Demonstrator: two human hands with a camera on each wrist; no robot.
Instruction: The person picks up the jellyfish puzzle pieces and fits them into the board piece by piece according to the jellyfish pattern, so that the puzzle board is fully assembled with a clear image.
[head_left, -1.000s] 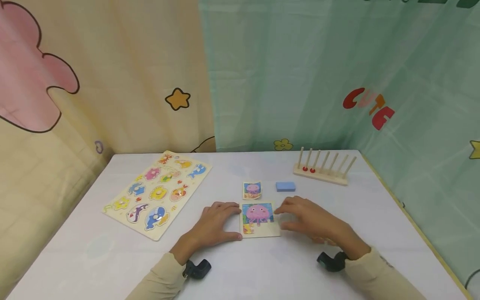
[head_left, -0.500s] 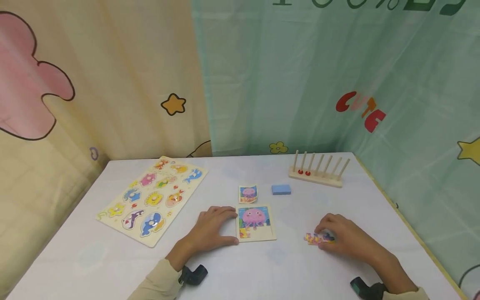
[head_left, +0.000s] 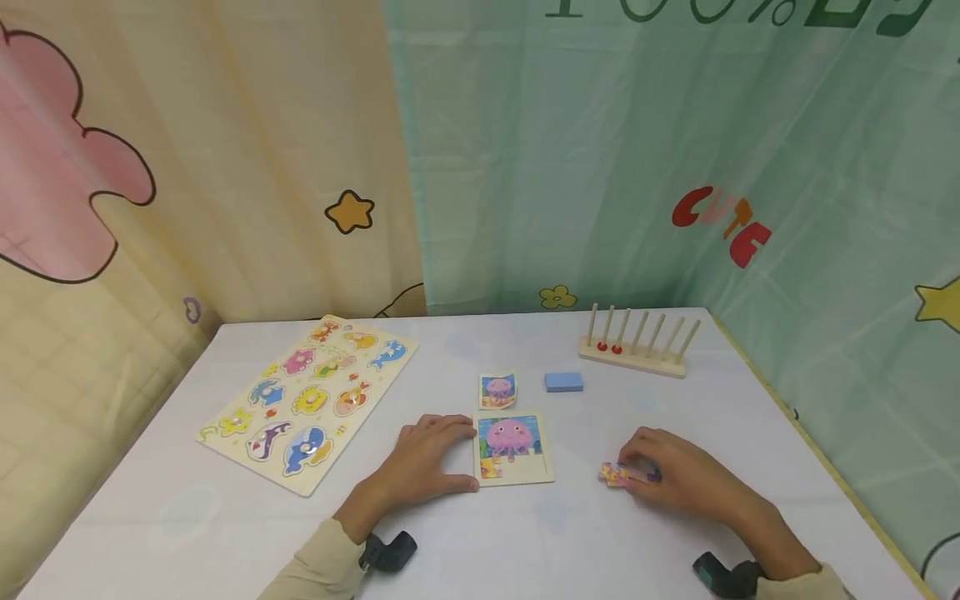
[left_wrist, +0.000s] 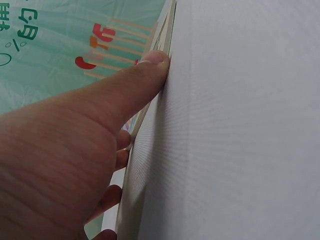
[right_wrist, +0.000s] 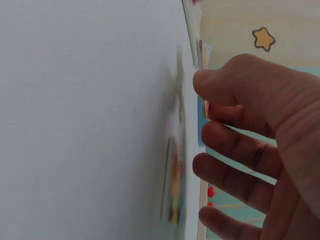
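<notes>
A square wooden jigsaw board (head_left: pixel 525 477) shows a pink jellyfish, with bare wood along its lower right part. My left hand (head_left: pixel 429 458) spans its left side, forefinger at the upper corner and thumb at the lower one. In the left wrist view the straight thumb (left_wrist: pixel 135 87) lies along the board's edge. To the right, my right hand (head_left: pixel 671 468) pinches a yellow-and-pink jigsaw piece (head_left: pixel 615 475) between thumb and forefinger, low over the table. Another jigsaw piece (right_wrist: pixel 173 190) lies on the table below that hand, mostly hidden in the head view.
Behind the board lies a small jellyfish picture card (head_left: pixel 498 391), with a blue block (head_left: pixel 563 382) beside it. A wooden peg stand (head_left: pixel 633 358) with red beads stands at the back right. On the left lies a large sea-animal knob puzzle (head_left: pixel 330 417).
My right hand has left the board's right edge, gone to the loose pieces and taken one, shifting slightly left with it. The left hand stays at the board.
</notes>
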